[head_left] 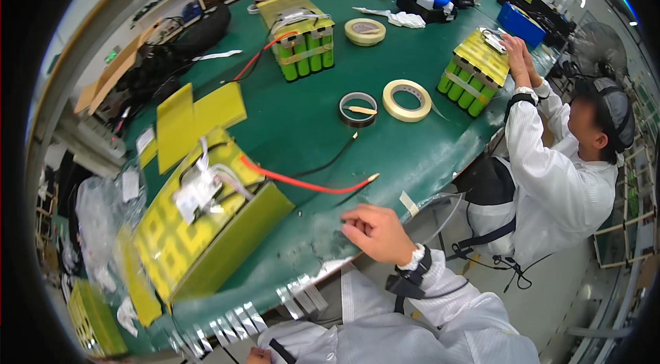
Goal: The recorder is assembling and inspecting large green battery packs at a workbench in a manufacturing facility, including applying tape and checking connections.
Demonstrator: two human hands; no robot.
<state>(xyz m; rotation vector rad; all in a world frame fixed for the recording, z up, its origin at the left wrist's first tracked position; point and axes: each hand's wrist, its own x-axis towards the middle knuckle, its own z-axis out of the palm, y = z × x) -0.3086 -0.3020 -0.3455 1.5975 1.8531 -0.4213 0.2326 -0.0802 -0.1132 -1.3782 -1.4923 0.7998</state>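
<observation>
My right hand (377, 233) is over the near edge of the green table, its fingers curled in, and nothing shows between them. Ahead of it lies the bare end of a red cable (323, 189) that runs from a battery pack (199, 219). That pack stands at the near left, with yellow-green boards on its faces and white wiring and a shiny patch on top. A black cable (337, 152) also stretches out beside it. At the lower edge only a bit of my left hand (258, 356) shows, low in front of my body; its fingers are hidden.
Clear tape strips (237, 323) hang along the near edge. Tape rolls (407, 101) lie mid-table, near yellow boards (199, 120). A second pack (300, 41) with green cells stands farther back. At right, a co-worker (564, 151) has both hands on another pack (474, 68).
</observation>
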